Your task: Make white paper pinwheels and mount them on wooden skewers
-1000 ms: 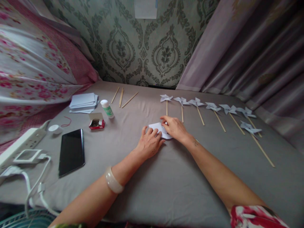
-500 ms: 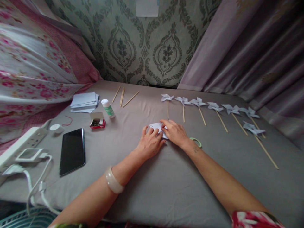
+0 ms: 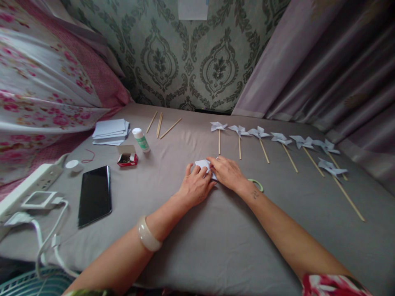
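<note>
A small folded sheet of white paper [image 3: 202, 164] lies on the cloth between my two hands, partly covered by them. My left hand [image 3: 196, 185] presses its curled fingers down on the paper's near left part, thumb toward my right wrist. Over the paper's right edge, my right hand [image 3: 226, 172] has its fingers bent and pinched together on it. Both palms face down, and the fingertips are partly hidden. Just right of my right wrist, a green ring-shaped handle [image 3: 256, 185] shows from under the forearm; the rest of it is hidden.
Several paper pinwheels on sticks [image 3: 261, 132] line the back right. Loose wooden sticks [image 3: 170, 128], a paper stack [image 3: 111, 130], a glue stick [image 3: 141, 140] and a red box of small pins [image 3: 127, 159] lie left of centre. Further left are a black tablet [image 3: 95, 196] and a power strip [image 3: 37, 185].
My right fingers have shifted slightly left across the paper, covering more of it. My left hand stays almost in place. The whole view has moved very slightly.
</note>
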Motion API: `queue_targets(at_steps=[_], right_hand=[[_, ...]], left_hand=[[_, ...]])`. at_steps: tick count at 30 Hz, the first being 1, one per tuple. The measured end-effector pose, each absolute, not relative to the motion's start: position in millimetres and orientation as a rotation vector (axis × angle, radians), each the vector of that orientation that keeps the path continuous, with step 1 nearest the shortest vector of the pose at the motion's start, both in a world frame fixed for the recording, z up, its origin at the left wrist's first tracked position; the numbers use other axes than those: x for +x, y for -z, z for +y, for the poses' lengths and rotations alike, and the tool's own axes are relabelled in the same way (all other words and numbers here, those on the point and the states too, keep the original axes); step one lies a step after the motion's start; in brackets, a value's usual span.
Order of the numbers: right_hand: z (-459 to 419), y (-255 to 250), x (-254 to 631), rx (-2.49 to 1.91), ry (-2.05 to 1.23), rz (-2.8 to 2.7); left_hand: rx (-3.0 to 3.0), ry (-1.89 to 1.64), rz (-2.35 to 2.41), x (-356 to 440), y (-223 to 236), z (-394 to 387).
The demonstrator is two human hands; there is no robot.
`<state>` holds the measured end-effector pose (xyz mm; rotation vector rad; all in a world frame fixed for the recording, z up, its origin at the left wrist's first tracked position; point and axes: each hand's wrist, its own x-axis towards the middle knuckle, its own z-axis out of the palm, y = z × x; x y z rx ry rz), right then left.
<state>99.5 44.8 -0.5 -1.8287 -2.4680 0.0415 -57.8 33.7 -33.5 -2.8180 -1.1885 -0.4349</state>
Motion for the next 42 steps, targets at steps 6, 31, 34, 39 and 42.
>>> queue_targets(at_steps=[6,31,34,39,42], right_hand=[[44.1,-3.0,100.1,-1.832,-0.055,-2.472],[43.7,-5.8,105.7,-1.774,0.053,-2.628],[43.2,-6.4,106.8,-1.747,0.071,-2.641],[41.0,-7.6,107.9,-1.731,0.082,-2.652],[38.5,-7.9,107.7,-1.716,0.118,-2.682]], left_hand=[[-2.817,0.43,-1.187,-57.2,33.9,34.0],[-2.851,0.454,-1.191,-58.7,32.2,34.8],[-2.859,0.462,-1.191,-59.6,30.5,34.2],[-2.859,0.494,-1.177,-61.7,28.7,34.1],[-2.87,0.514,-1.172,-63.7,26.7,34.4]])
